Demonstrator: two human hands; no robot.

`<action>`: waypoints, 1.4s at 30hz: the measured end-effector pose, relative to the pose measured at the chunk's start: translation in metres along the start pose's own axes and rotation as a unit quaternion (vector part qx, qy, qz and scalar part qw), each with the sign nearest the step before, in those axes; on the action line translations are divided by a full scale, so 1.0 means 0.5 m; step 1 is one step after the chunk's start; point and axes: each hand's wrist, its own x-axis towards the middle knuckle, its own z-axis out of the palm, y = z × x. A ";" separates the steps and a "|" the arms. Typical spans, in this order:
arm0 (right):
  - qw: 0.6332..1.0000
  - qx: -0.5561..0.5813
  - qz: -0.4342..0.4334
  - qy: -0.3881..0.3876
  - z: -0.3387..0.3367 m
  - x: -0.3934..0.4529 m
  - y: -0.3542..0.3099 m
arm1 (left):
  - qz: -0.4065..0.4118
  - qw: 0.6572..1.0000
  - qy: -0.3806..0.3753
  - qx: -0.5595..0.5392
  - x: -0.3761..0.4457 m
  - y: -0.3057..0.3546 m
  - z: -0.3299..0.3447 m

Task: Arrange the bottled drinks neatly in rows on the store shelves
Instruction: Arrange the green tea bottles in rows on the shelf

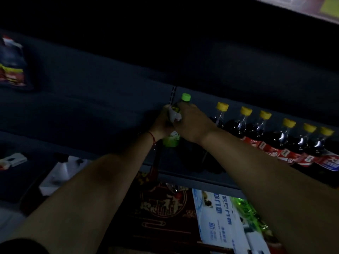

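Note:
A green bottle [175,114] with a light green cap stands at the left end of a row on the dark shelf [102,114]. My left hand [162,123] grips its body from the left. My right hand [192,121] wraps round its shoulder from the right. To the right runs a row of several dark cola bottles [286,136] with yellow caps and red labels, upright and close together. The lower part of the green bottle shows below my hands.
A snack bag [12,65] lies at the far left of the shelf. Below the shelf edge are a dark red patterned box [165,204], a white and blue carton [218,217] and green bottles [251,211]. White objects [60,171] sit on the lower left.

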 end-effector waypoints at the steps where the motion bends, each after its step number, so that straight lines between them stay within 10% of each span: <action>1: 1.000 -0.005 0.001 -0.004 0.008 0.002 0.002 | 0.000 1.000 0.006 -0.016 -0.005 -0.004 -0.007; 15: 0.970 0.232 -0.014 -0.065 0.091 -0.152 0.007 | -0.117 0.971 0.022 -0.209 -0.291 0.028 -0.106; 31: 0.742 0.626 0.214 -0.109 0.087 -0.516 0.138 | -0.200 0.954 -0.016 -0.225 -0.525 0.109 0.083; 38: 0.577 0.754 0.311 -0.046 -0.080 -0.628 0.182 | -0.249 0.937 -0.137 -0.205 -0.483 0.364 0.194; 42: 0.568 0.751 0.337 -0.008 -0.280 -0.688 0.161 | -0.287 0.920 -0.179 -0.197 -0.446 0.568 0.244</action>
